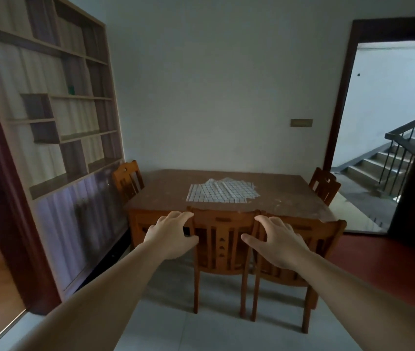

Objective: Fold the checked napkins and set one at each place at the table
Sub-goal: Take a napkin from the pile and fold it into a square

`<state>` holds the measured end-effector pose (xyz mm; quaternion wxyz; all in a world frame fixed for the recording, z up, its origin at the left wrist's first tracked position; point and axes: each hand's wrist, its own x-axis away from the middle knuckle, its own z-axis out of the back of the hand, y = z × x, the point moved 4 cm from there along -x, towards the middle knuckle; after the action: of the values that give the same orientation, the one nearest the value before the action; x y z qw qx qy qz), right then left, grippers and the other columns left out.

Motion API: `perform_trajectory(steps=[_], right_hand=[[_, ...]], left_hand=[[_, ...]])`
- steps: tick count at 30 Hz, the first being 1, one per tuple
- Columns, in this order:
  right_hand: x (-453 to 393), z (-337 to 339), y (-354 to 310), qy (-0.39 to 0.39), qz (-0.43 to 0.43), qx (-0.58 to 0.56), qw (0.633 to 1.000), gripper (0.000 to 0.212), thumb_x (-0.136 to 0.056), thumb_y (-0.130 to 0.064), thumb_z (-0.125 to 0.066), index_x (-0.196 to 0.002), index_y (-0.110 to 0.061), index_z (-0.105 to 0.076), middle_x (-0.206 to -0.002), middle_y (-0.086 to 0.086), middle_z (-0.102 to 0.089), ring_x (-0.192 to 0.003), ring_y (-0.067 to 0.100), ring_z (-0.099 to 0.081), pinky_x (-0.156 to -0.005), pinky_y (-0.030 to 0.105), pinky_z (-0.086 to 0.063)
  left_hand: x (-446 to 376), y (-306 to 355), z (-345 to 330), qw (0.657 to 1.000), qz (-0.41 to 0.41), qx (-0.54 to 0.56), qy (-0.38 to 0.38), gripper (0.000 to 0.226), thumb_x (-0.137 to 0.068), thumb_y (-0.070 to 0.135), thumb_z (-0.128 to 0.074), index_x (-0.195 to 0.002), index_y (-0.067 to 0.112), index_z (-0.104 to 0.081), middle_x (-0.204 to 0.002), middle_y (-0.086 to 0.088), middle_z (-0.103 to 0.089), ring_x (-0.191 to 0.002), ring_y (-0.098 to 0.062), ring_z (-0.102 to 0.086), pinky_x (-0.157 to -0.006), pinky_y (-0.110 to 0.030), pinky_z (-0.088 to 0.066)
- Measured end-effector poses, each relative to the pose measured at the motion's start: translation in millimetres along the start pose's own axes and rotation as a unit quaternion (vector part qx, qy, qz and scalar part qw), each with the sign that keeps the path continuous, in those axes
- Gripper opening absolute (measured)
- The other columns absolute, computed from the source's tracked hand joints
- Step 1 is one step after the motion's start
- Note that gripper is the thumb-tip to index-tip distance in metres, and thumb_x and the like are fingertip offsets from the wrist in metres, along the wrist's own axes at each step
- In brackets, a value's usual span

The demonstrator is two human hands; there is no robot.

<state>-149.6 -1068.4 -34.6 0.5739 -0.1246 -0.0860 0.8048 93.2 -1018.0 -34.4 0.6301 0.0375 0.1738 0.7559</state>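
Note:
A pile of white and blue checked napkins [222, 190] lies spread flat in the middle of a brown wooden table [165, 191]. Both my arms are stretched forward over a wooden chair [224, 239] tucked in at the table's near side. My left hand [171, 233] hovers at the chair back's left top corner, fingers spread and loosely bent. My right hand [276, 240] hovers at the right top corner in the same way. Whether either hand touches the chair is unclear. Neither hand holds anything.
A second chair [300, 249] stands beside the near one on the right. Two more chairs stand at the far left [127, 178] and far right [324, 184] of the table. A tall shelf unit [56, 117] lines the left wall. An open doorway [388, 122] shows stairs at right.

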Motion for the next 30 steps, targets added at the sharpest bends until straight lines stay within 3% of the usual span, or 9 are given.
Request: perform_trajectory(steps=[8,14,23,30], right_hand=[[-188.8,-33.5,24.7,-0.015,-0.007,0.028,0.999,0.083,-0.082,-0.08,-0.034,-0.15,-0.035,-0.019,-0.16,-0.003,-0.021,-0.144,0.027,-0.025,-0.112,0.052,-0.028],[-320.4,-35.6,33.7,-0.02,-0.028,0.03,0.999,0.083,-0.081,-0.08,-0.036,-0.15,-0.036,-0.019,-0.159,-0.003,-0.021,-0.144,0.027,-0.025,-0.115,0.052,-0.025],[-497.3,-63.1,61.7,-0.035,-0.028,0.026,0.999,0.085,-0.079,-0.079,-0.045,-0.15,-0.038,-0.021,-0.158,-0.004,-0.022,-0.143,0.027,-0.027,-0.111,0.053,-0.027],[-652.0,-117.1,96.4,-0.044,0.0,-0.005,0.999,0.085,-0.078,-0.08,-0.043,-0.148,-0.036,-0.025,-0.157,-0.001,-0.027,-0.141,0.028,-0.031,-0.111,0.057,-0.03]], left_hand=[[-191.5,-31.8,-60.9,1.0,-0.011,0.019,-0.02,0.072,-0.083,0.056,-0.058,-0.147,0.037,-0.03,-0.155,0.008,-0.032,-0.14,-0.021,-0.033,-0.11,-0.046,-0.036],[-333.0,-63.4,-64.1,0.999,0.006,0.013,-0.031,0.074,-0.083,0.056,-0.061,-0.147,0.037,-0.031,-0.154,0.005,-0.034,-0.138,-0.022,-0.037,-0.109,-0.047,-0.037],[-490.2,-70.7,-102.2,0.999,-0.02,0.011,-0.037,0.072,-0.085,0.054,-0.06,-0.148,0.033,-0.032,-0.153,0.005,-0.036,-0.135,-0.019,-0.04,-0.104,-0.042,-0.041],[-620.6,-85.5,-149.9,0.998,0.01,-0.01,-0.056,0.069,-0.085,0.052,-0.059,-0.147,0.035,-0.033,-0.154,0.005,-0.035,-0.138,-0.019,-0.037,-0.107,-0.045,-0.039]])
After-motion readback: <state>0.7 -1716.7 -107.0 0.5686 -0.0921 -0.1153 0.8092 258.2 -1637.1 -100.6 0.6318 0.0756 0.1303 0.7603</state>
